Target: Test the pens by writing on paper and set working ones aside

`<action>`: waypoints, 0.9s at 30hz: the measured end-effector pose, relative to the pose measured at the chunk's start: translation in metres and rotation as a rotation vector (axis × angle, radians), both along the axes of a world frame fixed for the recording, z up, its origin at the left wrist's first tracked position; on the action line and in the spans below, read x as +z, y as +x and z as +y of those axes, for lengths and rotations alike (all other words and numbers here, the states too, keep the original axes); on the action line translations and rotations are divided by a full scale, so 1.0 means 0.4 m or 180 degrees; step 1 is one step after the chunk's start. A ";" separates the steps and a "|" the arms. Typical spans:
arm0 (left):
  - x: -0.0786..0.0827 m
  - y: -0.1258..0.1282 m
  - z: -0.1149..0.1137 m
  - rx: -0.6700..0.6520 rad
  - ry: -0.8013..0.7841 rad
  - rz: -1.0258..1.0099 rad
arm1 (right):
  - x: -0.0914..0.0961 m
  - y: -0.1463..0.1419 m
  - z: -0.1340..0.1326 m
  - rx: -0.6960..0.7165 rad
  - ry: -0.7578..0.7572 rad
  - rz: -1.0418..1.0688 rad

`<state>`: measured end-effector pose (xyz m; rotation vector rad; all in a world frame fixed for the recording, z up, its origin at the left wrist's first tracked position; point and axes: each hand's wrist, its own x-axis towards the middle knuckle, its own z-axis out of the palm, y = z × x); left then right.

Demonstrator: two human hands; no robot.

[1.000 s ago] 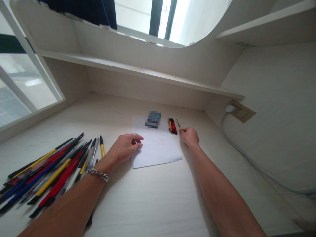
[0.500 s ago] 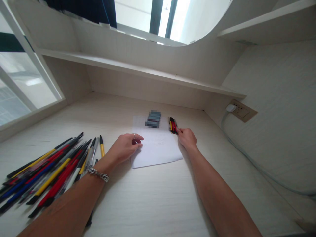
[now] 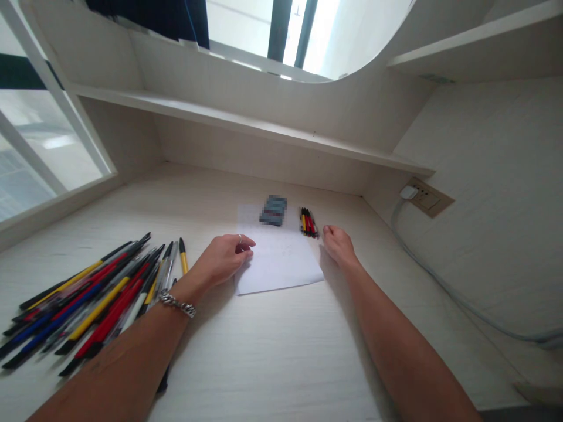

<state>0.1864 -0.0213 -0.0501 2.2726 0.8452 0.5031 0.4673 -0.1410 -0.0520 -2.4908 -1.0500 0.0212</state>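
- A sheet of paper (image 3: 281, 264) is laid flat on a pale wood-grain desk (image 3: 272, 363); all places below are taken from this sheet.
- The left hand (image 3: 224, 256) is rested at the sheet's left edge, with the left fingers (image 3: 246, 253) curled over the paper - the sheet may be steadied this way. Whether anything is pinched beneath them cannot be told, as the fingertips are turned out of view.
- The right hand (image 3: 338, 246) is held just off the sheet's right edge, with the right fingertips (image 3: 326, 231) drawn loosely together. No object is seen clamped in them.
- A small group of pens (image 3: 308, 223) is lined up side by side just beyond the sheet's right edge, near the right hand but untouched, and is kept well apart from the other pens.
- A large fan of pens (image 3: 88, 305) is spread left of the sheet. Its nearer part is hidden by the left forearm (image 3: 118, 363), so the count cannot be made.
- A blurred object (image 3: 272, 211) lies on the sheet's far end and cannot be made out.
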 end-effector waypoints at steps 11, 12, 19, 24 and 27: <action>0.104 -0.070 0.030 0.0497 0.0628 0.0778 | -0.011 -0.237 -0.076 0.1980 0.0325 0.0018; 0.117 -0.089 0.041 0.0593 0.0595 0.0906 | -0.015 -0.237 -0.075 0.2023 0.0273 0.0018; 0.139 -0.201 0.105 0.1149 0.0398 0.1769 | -0.027 -0.228 -0.068 0.2141 0.0215 0.0044; 0.132 -0.196 0.077 0.1153 0.0203 0.2292 | -0.023 -0.227 -0.070 0.2144 0.0234 0.0124; 0.127 -0.187 0.062 0.1107 0.0248 0.2415 | -0.021 -0.226 -0.070 0.2131 0.0255 0.0158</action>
